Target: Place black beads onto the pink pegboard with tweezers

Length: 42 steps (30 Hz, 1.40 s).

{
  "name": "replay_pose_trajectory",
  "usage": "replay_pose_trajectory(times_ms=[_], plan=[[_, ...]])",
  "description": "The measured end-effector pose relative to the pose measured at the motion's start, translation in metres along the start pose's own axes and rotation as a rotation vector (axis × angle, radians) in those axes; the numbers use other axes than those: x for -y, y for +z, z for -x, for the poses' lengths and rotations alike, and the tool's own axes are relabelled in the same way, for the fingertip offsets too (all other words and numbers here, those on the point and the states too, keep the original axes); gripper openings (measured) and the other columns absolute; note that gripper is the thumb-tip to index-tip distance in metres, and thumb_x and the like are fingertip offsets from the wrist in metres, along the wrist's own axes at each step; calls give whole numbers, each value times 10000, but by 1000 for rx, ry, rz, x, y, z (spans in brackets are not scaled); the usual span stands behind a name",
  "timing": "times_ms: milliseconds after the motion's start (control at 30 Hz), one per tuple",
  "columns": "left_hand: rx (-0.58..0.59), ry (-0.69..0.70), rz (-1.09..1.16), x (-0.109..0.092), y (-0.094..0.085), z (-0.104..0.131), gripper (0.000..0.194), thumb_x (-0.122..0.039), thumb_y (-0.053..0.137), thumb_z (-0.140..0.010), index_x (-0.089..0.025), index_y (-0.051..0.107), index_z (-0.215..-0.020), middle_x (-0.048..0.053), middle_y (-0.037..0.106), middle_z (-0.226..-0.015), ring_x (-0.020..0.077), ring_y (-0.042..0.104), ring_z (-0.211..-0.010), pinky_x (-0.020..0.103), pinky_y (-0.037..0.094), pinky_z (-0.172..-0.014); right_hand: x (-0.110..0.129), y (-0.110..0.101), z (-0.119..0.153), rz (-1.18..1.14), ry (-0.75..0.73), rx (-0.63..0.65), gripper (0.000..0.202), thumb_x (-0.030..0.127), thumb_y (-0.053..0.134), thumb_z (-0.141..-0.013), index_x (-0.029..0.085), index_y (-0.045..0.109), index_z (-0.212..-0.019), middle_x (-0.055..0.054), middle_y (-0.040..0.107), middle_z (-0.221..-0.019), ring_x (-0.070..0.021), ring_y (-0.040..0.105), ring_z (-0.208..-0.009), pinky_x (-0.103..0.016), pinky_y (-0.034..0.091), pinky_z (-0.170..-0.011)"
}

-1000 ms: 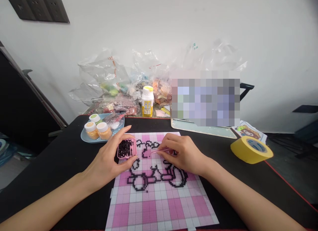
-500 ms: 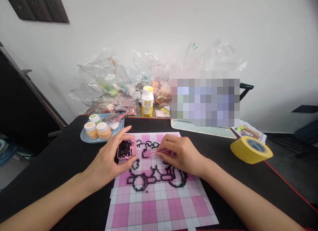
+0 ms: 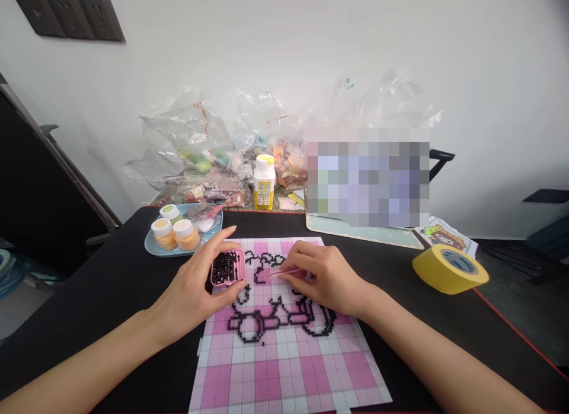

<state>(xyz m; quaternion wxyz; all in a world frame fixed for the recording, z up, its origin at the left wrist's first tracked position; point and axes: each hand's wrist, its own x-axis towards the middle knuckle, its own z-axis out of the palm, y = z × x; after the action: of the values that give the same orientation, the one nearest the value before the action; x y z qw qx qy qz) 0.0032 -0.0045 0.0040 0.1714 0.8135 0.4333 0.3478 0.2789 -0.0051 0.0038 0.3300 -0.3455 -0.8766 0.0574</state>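
Note:
My left hand [image 3: 200, 280] grips a small pink box [image 3: 240, 264] between thumb and fingers, tilted toward me over the upper left of the pegboard. Loose black beads [image 3: 226, 267] fill much of it. Pinched in my right hand [image 3: 317, 271] are pink tweezers [image 3: 281, 273], their tips pointing left, close above the board. Whether a bead sits at the tips is too small to tell. Below both hands lies the pink-and-white checked pegboard [image 3: 291, 369], with outlines of black beads set across its upper half. My right hand hides part of the pattern.
Three bead jars [image 3: 185, 235] and a bag share a blue tray [image 3: 153, 245] at left. A white-and-yellow bottle [image 3: 264, 185] stands behind the board, before plastic bags [image 3: 186, 135]. A yellow tape roll [image 3: 438, 270] lies at right. A blurred-out panel [image 3: 368, 177] stands at the back.
The dark speck near the tweezer tips has gone from view. Both hands have stayed almost still, keeping hold of the box and the tweezers.

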Motion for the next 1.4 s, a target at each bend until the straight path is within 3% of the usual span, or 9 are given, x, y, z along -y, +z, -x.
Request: replay_pose_trajectory(times_ms=[233, 467, 800, 1000, 1200, 1400], plan=[[7, -18, -9, 0, -1, 0, 764, -486, 712, -885, -391, 312, -1529, 20, 691, -1240, 276, 691, -1121, 440, 520, -1035, 2, -2, 0, -35, 3, -13, 192, 292, 590, -984, 160, 718, -925, -51, 669, -848, -124, 616, -685, -229, 482, -605], [11, -31, 0, -1, -1, 0, 762, -517, 705, -886, -355, 329, -1529, 48, 695, -1241, 295, 690, -1138, 458, 527, -1030, 5, 0, -1, -63, -20, 21, 207, 264, 534, -1005, 167, 716, -997, -61, 665, -890, -125, 623, -700, -239, 503, -615], [15, -38, 22, 1, 0, 0, 779, -533, 731, -867, -426, 318, -1519, -4, 694, -1237, 264, 688, -1131, 428, 516, -1049, 4, -3, -1, 8, -1, 20, 199, 260, 552, -979, 166, 719, -926, -48, 673, -851, -119, 608, -664, -236, 464, -585], [14, 5, 26, 1, 0, 1, 796, -558, 722, -870, -396, 311, -1532, 16, 702, -1233, 274, 697, -1124, 445, 517, -1046, 4, -5, -1, 30, 44, -13, 219, 312, 575, -973, 167, 694, -858, -35, 662, -809, -118, 601, -653, -243, 464, -585], [72, 28, 68, -2, -1, 1, 816, -540, 746, -860, -436, 287, -1527, -21, 710, -1230, 237, 693, -1123, 399, 511, -1045, 12, -1, -5, -118, -82, -135, 180, 199, 525, -1002, 145, 688, -1056, -73, 653, -916, -131, 632, -767, -240, 524, -628], [115, 26, 80, -5, -2, 2, 836, -560, 747, -855, -458, 260, -1526, -30, 712, -1231, 233, 676, -1160, 394, 501, -1043, 14, 9, -5, -139, -132, -100, 227, 137, 500, -996, 147, 662, -1154, -89, 637, -971, -157, 641, -818, -293, 571, -687]])
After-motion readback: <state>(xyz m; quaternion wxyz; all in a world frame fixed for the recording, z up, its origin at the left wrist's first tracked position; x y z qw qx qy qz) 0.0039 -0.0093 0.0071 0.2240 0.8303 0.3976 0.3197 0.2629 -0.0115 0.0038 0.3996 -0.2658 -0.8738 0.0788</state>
